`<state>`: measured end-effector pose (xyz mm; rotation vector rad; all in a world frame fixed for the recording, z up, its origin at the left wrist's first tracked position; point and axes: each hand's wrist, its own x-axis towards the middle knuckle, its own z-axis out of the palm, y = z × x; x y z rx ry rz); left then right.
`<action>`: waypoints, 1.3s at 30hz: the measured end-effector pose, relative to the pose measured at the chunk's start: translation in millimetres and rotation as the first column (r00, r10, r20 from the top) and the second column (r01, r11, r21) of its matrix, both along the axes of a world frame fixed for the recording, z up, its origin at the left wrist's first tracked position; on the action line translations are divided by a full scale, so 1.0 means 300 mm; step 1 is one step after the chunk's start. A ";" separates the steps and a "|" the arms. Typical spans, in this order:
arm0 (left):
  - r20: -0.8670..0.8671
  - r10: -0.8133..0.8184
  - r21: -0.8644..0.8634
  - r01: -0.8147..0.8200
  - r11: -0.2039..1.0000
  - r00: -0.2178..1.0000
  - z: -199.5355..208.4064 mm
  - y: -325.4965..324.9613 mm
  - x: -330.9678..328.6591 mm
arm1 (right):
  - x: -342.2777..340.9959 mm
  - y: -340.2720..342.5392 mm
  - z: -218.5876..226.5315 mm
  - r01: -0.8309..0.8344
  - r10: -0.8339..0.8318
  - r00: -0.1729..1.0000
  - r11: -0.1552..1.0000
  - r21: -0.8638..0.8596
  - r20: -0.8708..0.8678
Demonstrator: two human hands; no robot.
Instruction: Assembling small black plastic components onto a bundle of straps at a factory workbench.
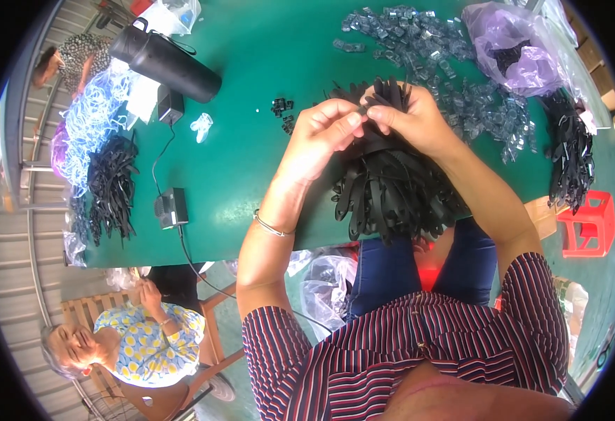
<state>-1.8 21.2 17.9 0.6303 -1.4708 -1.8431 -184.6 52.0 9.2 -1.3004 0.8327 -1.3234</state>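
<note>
My left hand (pixel 327 132) and my right hand (pixel 414 121) meet over the table, fingertips nearly touching. Thumb and finger of the left hand pinch a small black piece (pixel 362 111), too small to make out fully. The right hand is closed with its thumb and finger on the end of a black strap. A thick bundle of black straps (pixel 392 193) lies beneath both hands and hangs over the table's near edge. More strap ends fan out beyond the right fingers. Left of my hands lie small black plastic parts (pixel 281 107).
Clear plastic pieces (pixel 455 48) are heaped at the far right, near a purple plastic bag (pixel 543 67). More black straps (pixel 571 154) hang at the right edge. A black bottle (pixel 170 67), power adapter (pixel 172 208) with cable, and blue-white strings (pixel 97 105) lie left. Two people are nearby.
</note>
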 end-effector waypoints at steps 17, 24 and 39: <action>0.211 0.332 -0.571 -0.160 0.805 0.920 -0.010 0.013 -0.010 | 0.000 0.002 -0.008 0.083 -0.083 0.996 0.997 0.007 -0.032; 0.200 0.417 -0.727 -0.151 0.670 0.887 0.001 0.018 -0.023 | 0.002 0.002 -0.010 0.135 -0.152 0.981 0.981 -0.139 -0.121; 0.092 0.445 -0.925 -0.088 0.369 0.891 0.013 0.008 -0.020 | -0.005 0.004 -0.008 0.087 -0.098 0.989 0.991 -0.105 -0.110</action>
